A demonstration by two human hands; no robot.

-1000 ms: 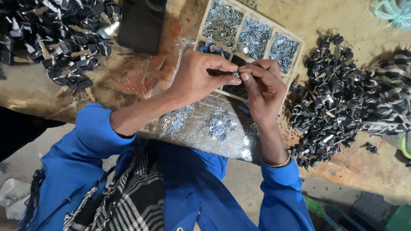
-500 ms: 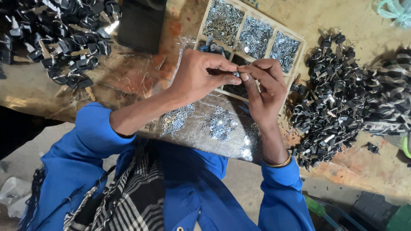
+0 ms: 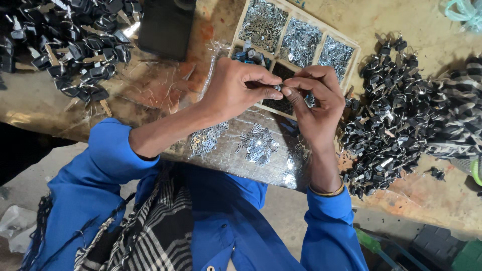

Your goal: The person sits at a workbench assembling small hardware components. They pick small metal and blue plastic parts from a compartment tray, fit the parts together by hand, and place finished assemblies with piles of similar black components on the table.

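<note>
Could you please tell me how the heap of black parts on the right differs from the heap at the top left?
The right heap is larger and denser, beside the compartment tray and near the right hand. The top-left heap is smaller and looser, running off the frame, farther from the left hand. Both lie on the worn table and mix black pieces with metal.

A small assembly workshop — a worn, stained bench (image 3: 165,85) carries a wooden sorting tray (image 3: 301,35) of tiny metal parts, with heaps of black keys (image 3: 401,115) piled right and left of the tray.
</note>
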